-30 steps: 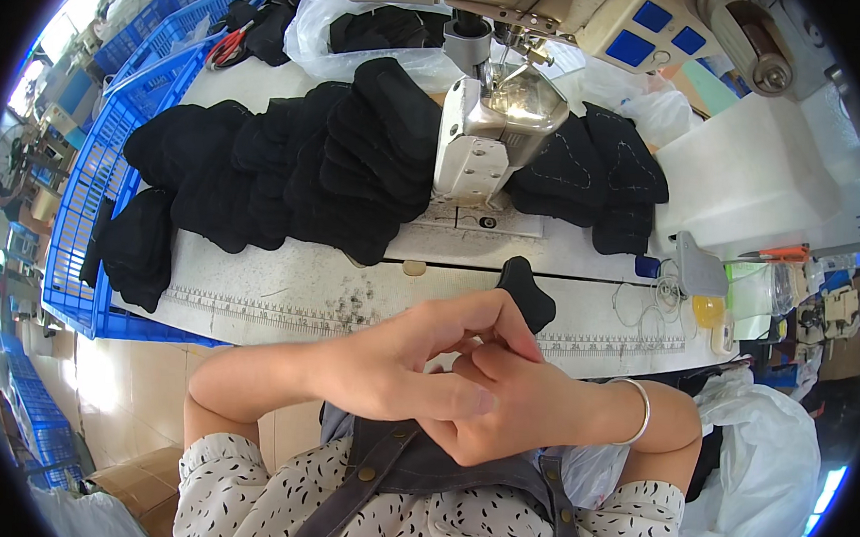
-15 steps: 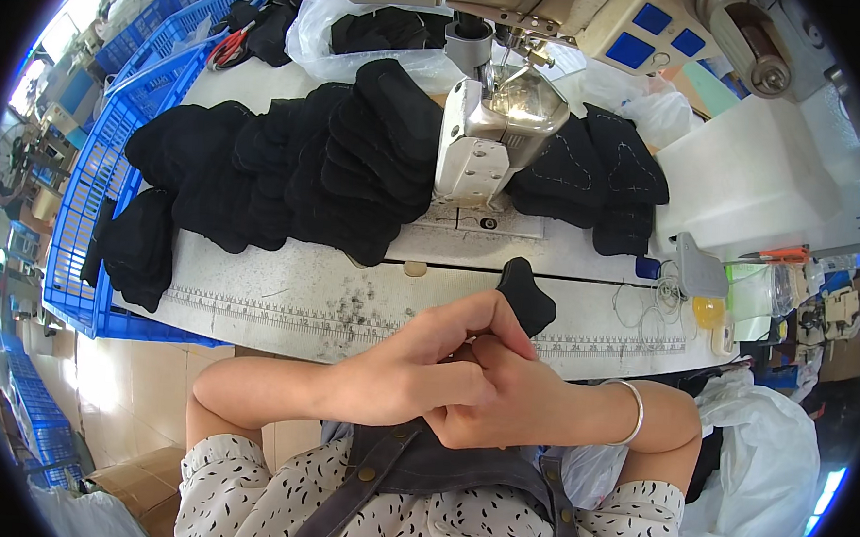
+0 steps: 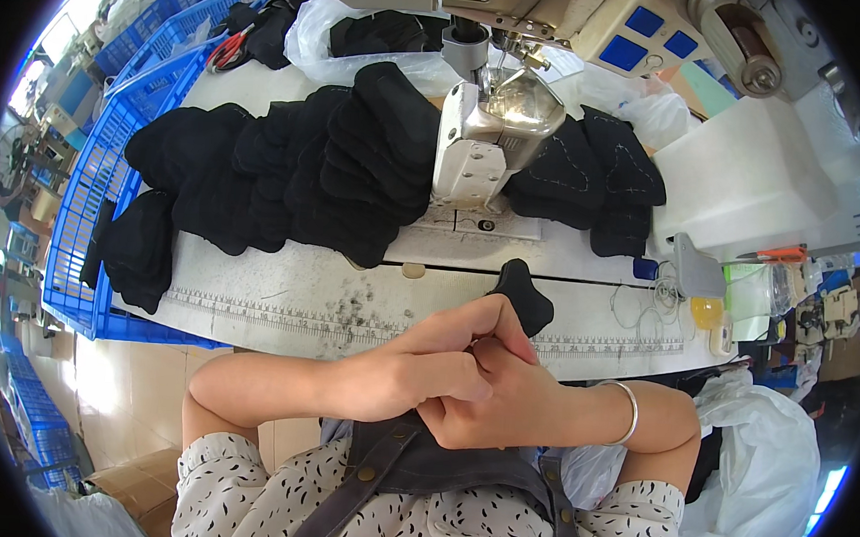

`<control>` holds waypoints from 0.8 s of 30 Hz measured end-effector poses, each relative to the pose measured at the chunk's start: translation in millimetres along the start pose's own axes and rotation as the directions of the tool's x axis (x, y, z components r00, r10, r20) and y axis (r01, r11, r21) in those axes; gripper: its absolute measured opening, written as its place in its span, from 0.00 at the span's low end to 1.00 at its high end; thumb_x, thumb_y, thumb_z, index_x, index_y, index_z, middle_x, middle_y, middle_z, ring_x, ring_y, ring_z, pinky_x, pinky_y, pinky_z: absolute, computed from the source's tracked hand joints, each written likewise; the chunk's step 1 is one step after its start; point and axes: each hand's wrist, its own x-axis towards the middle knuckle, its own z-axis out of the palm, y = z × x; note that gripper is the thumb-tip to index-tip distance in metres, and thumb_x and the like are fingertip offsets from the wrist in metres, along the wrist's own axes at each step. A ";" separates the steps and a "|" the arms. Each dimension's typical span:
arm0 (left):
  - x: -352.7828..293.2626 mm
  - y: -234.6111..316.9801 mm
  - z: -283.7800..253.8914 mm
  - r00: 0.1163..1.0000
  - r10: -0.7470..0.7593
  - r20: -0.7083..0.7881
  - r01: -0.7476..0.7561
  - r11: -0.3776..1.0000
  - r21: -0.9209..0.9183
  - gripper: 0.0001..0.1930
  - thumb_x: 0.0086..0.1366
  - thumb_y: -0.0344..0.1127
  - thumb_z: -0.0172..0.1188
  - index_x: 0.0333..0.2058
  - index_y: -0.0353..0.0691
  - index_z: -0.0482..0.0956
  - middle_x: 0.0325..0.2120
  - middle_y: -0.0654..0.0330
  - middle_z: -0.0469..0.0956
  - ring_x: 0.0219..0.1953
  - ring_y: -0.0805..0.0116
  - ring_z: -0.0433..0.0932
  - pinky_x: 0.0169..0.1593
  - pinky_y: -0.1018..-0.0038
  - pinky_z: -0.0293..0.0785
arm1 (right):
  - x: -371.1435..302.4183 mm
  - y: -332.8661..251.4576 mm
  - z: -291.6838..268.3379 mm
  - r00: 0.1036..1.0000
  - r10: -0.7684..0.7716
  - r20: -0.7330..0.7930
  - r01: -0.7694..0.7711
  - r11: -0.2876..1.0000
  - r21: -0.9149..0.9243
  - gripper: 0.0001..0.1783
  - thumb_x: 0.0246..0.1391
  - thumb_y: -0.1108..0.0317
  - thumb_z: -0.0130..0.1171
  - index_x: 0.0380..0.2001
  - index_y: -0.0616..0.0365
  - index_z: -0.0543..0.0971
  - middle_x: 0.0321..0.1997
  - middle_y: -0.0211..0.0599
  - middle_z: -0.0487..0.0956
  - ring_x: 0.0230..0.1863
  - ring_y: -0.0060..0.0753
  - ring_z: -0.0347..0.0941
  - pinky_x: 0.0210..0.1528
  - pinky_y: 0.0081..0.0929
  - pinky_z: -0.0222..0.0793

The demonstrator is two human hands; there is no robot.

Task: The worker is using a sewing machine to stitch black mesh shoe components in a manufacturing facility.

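Observation:
My left hand (image 3: 415,365) and my right hand (image 3: 496,398) are clasped together in front of the table's near edge. The left one's thumb and forefinger wrap over the curled fingers of the right, which is closed; whatever lies inside it is hidden. Just beyond the knuckles a small black fabric piece (image 3: 526,298) rests on the white sewing table (image 3: 282,309), its near end partly covered by my left hand. Farther off, the sewing machine head (image 3: 475,149) stands over its needle plate (image 3: 466,222), with no fabric under it.
Overlapping black padded pieces (image 3: 299,174) fill the table's left side, beside a blue crate (image 3: 81,241). Black pieces with light stitching (image 3: 571,174) lie right of the machine. Loose thread (image 3: 657,295) and a grey plate (image 3: 697,268) are at right. Red-handled scissors (image 3: 229,52) lie far left.
The clasped hands stay almost in the same place. The view has shifted very slightly; the fabric pieces and machine look the same.

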 end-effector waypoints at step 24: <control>-18.3 -32.8 -24.3 0.925 0.211 -0.315 -0.083 0.924 0.374 0.27 0.58 0.32 0.54 0.57 0.34 0.60 0.52 0.55 0.65 0.55 0.65 0.64 0.59 0.68 0.57 | -49.3 11.5 -21.1 0.942 0.329 -0.064 -0.326 0.944 0.053 0.13 0.39 0.74 0.59 0.34 0.61 0.78 0.30 0.42 0.75 0.27 0.38 0.71 0.27 0.34 0.66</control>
